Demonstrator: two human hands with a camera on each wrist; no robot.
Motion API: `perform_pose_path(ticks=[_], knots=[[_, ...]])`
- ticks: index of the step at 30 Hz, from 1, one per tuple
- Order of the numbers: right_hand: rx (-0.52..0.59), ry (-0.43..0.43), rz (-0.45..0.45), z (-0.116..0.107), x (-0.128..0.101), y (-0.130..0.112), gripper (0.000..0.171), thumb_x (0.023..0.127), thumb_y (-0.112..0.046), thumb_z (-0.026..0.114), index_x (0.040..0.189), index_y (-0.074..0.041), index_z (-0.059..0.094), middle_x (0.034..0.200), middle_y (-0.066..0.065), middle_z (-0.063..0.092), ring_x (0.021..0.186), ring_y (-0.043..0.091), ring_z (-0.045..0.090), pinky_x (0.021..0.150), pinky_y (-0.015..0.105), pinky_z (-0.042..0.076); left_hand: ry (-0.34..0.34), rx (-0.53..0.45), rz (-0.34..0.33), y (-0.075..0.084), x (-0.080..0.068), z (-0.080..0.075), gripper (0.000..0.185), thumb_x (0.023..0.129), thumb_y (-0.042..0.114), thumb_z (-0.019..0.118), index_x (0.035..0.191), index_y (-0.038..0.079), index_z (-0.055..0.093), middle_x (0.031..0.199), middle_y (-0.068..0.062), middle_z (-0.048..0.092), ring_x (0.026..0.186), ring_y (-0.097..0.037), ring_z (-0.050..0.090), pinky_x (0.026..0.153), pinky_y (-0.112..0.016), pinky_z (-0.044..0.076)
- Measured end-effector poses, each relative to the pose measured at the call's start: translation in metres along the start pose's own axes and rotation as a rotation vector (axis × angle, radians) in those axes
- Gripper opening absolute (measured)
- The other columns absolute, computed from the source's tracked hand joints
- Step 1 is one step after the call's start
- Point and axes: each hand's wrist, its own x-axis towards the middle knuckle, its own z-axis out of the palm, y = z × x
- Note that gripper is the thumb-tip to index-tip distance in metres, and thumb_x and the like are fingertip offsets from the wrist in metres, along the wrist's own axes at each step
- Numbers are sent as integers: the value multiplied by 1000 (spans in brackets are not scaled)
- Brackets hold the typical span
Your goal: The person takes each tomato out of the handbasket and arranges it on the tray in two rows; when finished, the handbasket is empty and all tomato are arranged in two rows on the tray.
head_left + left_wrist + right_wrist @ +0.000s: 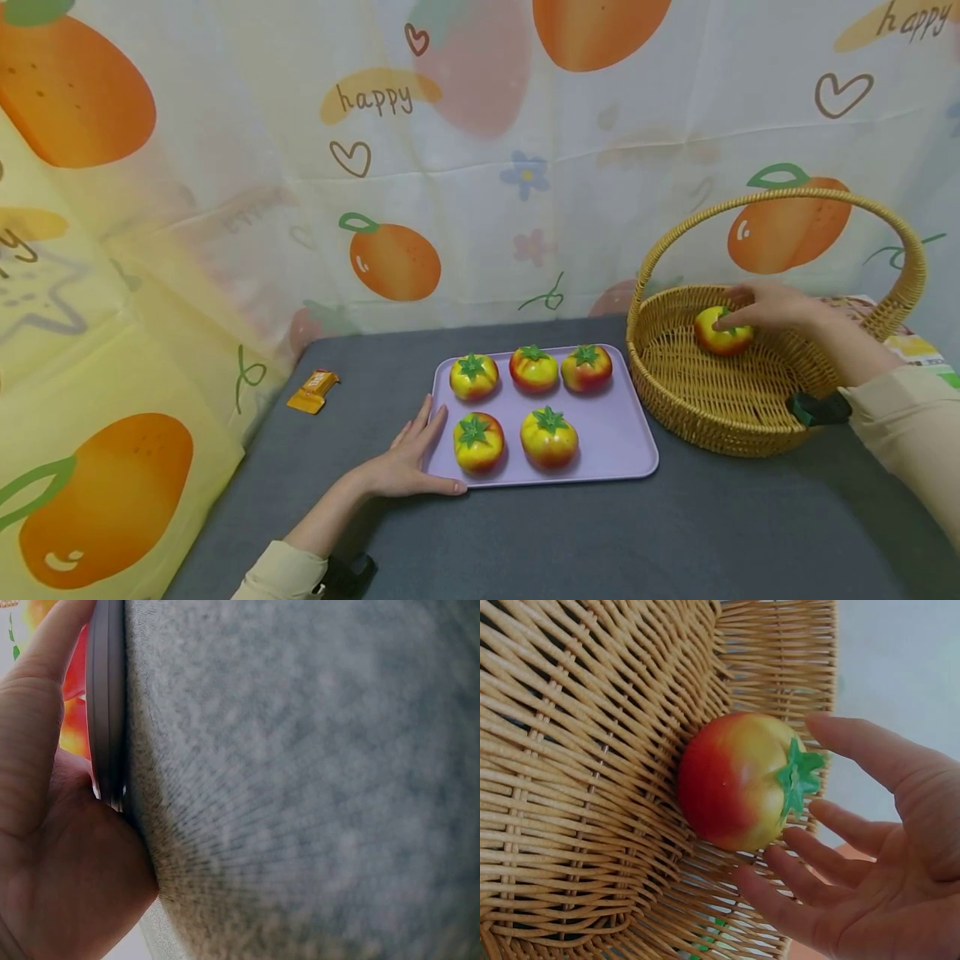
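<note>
A red-and-yellow fruit with a green leafy top, like a model persimmon (722, 332), lies inside the wicker basket (678, 398). My right hand (772, 307) reaches into the basket over it. Seen from the right wrist, the spread fingers (810, 889) and thumb stand around the leafy top, not curled round the fruit (739, 784). My left hand (401, 462) rests against the near left corner of the lilac tray (611, 446), its fingers along the left side and its thumb along the front rim. Several similar fruits (550, 437) sit on the tray in two rows.
An orange wrapped snack (313, 392) lies on the grey tabletop (570, 542) at the left. The basket's tall arched handle (780, 196) rises at the right, beside the right forearm. A printed curtain (465, 192) hangs behind the table. Colourful packaging (918, 346) shows behind the basket.
</note>
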Motion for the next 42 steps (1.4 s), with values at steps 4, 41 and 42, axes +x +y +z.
perform_pose_path(ticks=[4,41,42], knots=[[-9,-36,-7,1,3,0,80,91,-32,69,138,20,31,134,47,34,120,59,38,87,61,44,3,7,-2,0,0,0,115,77,60,73,158,15,5,160,-12,-22,146,-41,-9,113,-59,-3],[22,-97,4,6,7,-1,80,90,-26,71,140,19,27,137,48,25,120,60,35,84,57,46,-1,4,1,0,-2,0,114,77,60,73,158,16,6,160,-11,-22,146,-39,-8,114,-59,-3],[14,-90,0,6,7,-2,80,90,-27,71,140,18,28,137,47,27,119,59,37,82,55,48,-1,5,0,-1,-2,0,114,77,60,73,158,16,6,160,-11,-22,146,-39,-8,114,-59,-3]])
